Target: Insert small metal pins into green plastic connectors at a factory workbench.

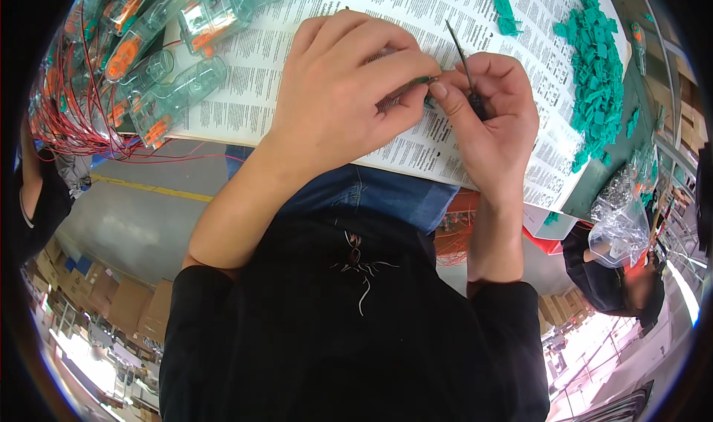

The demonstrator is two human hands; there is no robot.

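while the left hand (345,84) pinches a slim green part (420,81), the right hand (496,118) grips a dark tool (476,103).

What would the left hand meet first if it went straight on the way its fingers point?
Most likely the right hand: its thumb tip sits just beyond the fingers of the left hand, possibly touching; depth there is unclear.

We note bright, even light over the printed sheets (241,95); blown-out glare at lower left and right; glints on the plastic bag (618,233); straight edges bending toward a black rim.
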